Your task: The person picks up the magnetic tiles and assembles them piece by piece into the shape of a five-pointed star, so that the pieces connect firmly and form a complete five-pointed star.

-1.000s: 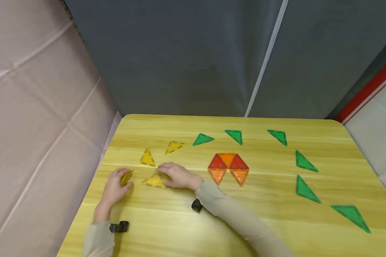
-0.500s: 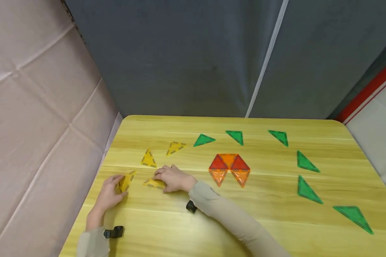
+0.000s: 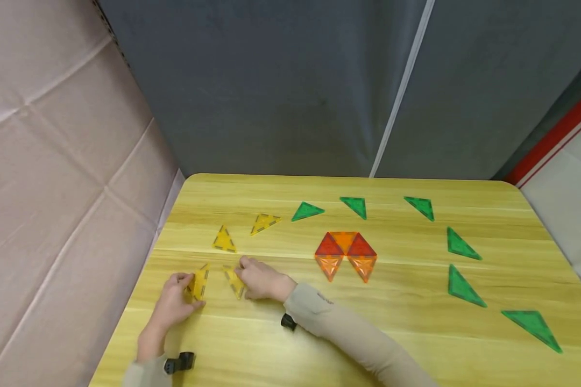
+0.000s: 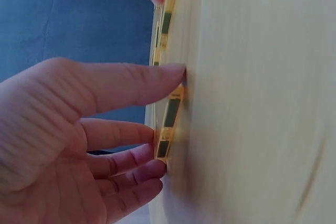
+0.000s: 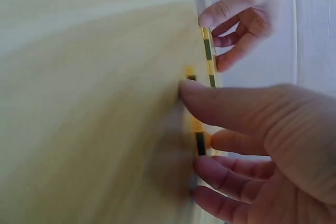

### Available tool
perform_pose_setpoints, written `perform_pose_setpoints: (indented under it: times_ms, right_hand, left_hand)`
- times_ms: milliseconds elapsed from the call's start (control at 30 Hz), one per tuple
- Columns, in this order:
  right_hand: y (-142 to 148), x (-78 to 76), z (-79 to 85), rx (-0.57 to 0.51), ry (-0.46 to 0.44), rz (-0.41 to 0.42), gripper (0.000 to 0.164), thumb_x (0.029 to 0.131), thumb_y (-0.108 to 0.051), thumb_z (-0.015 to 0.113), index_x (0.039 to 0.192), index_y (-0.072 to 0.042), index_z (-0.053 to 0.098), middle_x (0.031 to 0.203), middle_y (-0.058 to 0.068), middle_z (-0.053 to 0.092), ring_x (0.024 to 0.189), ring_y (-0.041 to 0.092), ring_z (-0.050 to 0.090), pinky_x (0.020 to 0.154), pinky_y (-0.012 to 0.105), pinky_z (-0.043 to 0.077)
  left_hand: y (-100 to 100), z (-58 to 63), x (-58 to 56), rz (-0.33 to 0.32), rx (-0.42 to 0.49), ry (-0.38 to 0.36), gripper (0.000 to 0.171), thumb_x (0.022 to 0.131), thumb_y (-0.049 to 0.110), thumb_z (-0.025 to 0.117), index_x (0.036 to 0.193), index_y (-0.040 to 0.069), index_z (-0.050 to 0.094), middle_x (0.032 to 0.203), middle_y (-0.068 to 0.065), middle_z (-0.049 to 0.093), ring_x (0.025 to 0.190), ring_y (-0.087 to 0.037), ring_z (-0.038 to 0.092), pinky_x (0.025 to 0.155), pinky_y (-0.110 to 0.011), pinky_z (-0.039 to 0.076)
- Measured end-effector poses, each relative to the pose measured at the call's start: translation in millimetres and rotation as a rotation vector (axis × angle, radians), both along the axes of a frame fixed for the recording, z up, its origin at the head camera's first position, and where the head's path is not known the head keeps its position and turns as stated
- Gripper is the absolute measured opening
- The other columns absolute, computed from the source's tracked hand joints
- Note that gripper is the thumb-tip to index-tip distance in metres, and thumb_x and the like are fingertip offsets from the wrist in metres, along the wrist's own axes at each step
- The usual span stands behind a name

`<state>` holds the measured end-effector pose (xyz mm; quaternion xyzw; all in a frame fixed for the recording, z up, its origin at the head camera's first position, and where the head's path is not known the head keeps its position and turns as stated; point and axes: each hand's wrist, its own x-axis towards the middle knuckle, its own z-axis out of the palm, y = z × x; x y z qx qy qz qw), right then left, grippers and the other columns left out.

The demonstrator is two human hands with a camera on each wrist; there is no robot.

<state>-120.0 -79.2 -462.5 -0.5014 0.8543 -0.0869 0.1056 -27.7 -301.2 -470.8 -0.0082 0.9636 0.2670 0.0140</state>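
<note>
On the wooden table's left side, my left hand (image 3: 170, 305) holds a yellow triangular magnetic tile (image 3: 200, 283) between thumb and fingers. The left wrist view shows this tile (image 4: 169, 119) nearly edge-on, thumb at one end and fingertips at the other. My right hand (image 3: 263, 279) grips a second yellow triangular magnetic tile (image 3: 233, 281) by its right side; part of that tile is under the fingers. A narrow gap separates the two held tiles. Just beyond them lie two more yellow triangle tiles, one nearer (image 3: 224, 239) and one farther (image 3: 264, 223).
Red and orange triangles form a joined cluster (image 3: 341, 244) right of my right hand. Several green triangle tiles curve along the back and right, from a back one (image 3: 307, 210) to a front one (image 3: 534, 327). A grey curtain (image 3: 281, 97) hangs behind the table (image 3: 319, 344).
Both held tiles have turned so their long sides run more front to back. The left hand's tile has shifted right and toward me, standing closer to the right hand's tile.
</note>
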Motion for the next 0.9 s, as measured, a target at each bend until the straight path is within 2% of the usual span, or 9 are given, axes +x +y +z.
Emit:
perform_pose_setpoints:
  times_ms: [133, 433, 633, 900]
  right_hand:
    - [-5.7, 3.3, -3.1, -0.022, 0.030, -0.033, 0.058, 0.079, -0.031, 0.075, 0.127, -0.003, 0.057, 0.107, 0.004, 0.050, 0.086, 0.011, 0.048, 0.078, 0.020, 0.044]
    - [-16.8, 6.6, -8.8, -0.065, 0.058, -0.041, 0.052, 0.080, -0.031, 0.074, 0.122, -0.004, 0.061, 0.100, 0.003, 0.051, 0.082, 0.011, 0.048, 0.074, 0.019, 0.045]
    - [-17.9, 7.5, -6.1, -0.061, 0.029, -0.041, 0.052, 0.079, -0.026, 0.076, 0.122, -0.002, 0.061, 0.100, 0.004, 0.050, 0.082, 0.011, 0.048, 0.075, 0.019, 0.044]
    - [-19.8, 8.4, -6.7, -0.091, 0.031, -0.065, 0.039, 0.081, -0.022, 0.073, 0.113, -0.003, 0.065, 0.099, 0.005, 0.054, 0.079, 0.011, 0.051, 0.072, 0.018, 0.046]
  left_hand:
    - [7.8, 0.7, 1.9, 0.012, 0.007, -0.002, 0.076, 0.068, 0.014, 0.083, 0.123, -0.022, 0.045, 0.119, -0.034, 0.046, 0.108, -0.046, 0.046, 0.090, -0.057, 0.041]
    - [23.1, -4.0, -3.7, -0.010, 0.012, 0.068, 0.075, 0.064, 0.013, 0.086, 0.120, -0.022, 0.049, 0.110, -0.030, 0.051, 0.097, -0.040, 0.052, 0.084, -0.052, 0.045]
    - [21.9, -5.1, -6.6, -0.022, 0.002, 0.071, 0.075, 0.063, 0.012, 0.086, 0.119, -0.022, 0.049, 0.108, -0.027, 0.051, 0.095, -0.037, 0.053, 0.082, -0.051, 0.046]
    - [15.9, -6.4, -11.9, -0.056, 0.008, 0.067, 0.077, 0.060, 0.013, 0.087, 0.118, -0.022, 0.050, 0.107, -0.024, 0.050, 0.094, -0.034, 0.052, 0.084, -0.050, 0.046]
